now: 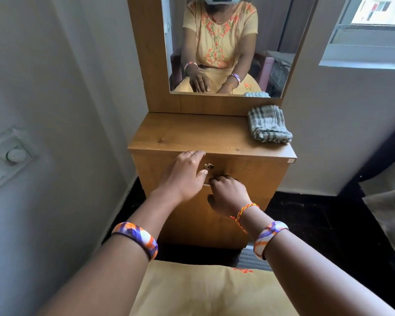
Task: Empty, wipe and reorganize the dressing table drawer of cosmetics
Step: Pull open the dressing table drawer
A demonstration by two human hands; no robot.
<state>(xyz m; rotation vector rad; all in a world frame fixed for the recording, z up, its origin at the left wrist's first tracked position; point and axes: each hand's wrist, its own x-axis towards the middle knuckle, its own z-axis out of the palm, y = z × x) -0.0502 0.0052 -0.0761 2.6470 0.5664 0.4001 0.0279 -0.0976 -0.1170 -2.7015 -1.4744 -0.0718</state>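
My right hand (228,195) curls shut around the handle (206,184) just below the lock (208,166); my left hand (184,176), fingers loosely spread, braces the drawer (255,176) beside it.

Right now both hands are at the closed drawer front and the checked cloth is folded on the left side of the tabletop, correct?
Not quite. The checked cloth lies on the right side of the tabletop, as the head view shows. Both the left hand and right hand are at the closed drawer front.
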